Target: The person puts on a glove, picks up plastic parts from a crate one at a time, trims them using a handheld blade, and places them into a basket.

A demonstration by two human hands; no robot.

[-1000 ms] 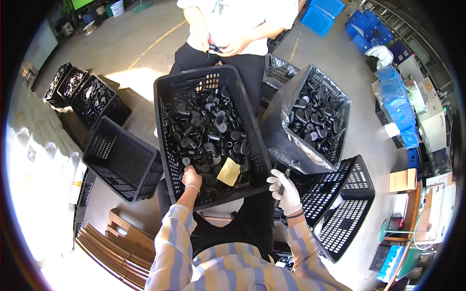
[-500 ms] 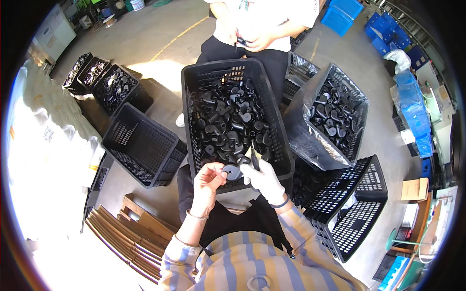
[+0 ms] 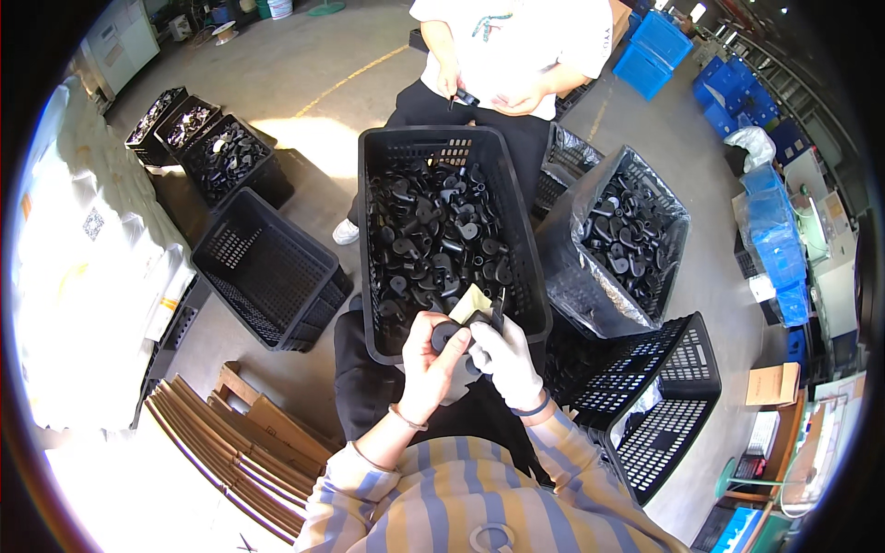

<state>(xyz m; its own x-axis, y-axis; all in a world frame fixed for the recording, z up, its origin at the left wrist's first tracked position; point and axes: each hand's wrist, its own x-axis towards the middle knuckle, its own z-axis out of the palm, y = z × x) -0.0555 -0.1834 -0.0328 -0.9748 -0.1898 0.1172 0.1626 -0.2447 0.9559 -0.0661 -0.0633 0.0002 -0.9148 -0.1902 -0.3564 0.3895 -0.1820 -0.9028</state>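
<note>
My bare left hand (image 3: pixel 424 376) pinches a black plastic part (image 3: pixel 446 334) with a rounded end between thumb and fingers, over the near edge of a big black crate (image 3: pixel 524 226). Close against it, my right hand (image 3: pixel 513 367) in a white glove is closed round a slim dark tool (image 3: pixel 499 311) that points up and away from me. The fingers partly cover both the part and the tool. A pale yellow piece (image 3: pixel 472 302) shows just beyond my fingertips; what holds it I cannot tell. Many similar black parts (image 3: pixel 433 221) fill the crate.
Across the crate sits a person in a white shirt (image 3: pixel 507 60), a small dark piece in hand. At right stand a plastic-lined crate (image 3: pixel 562 263) of black parts and a tilted crate (image 3: pixel 687 405). An empty crate (image 3: pixel 267 267) and flattened cardboard (image 3: pixel 221 452) lie left.
The black part has turned from its flat round face toward a more edge-on pose. Both hands have moved slightly right and closer together; my view has shifted a little.
</note>
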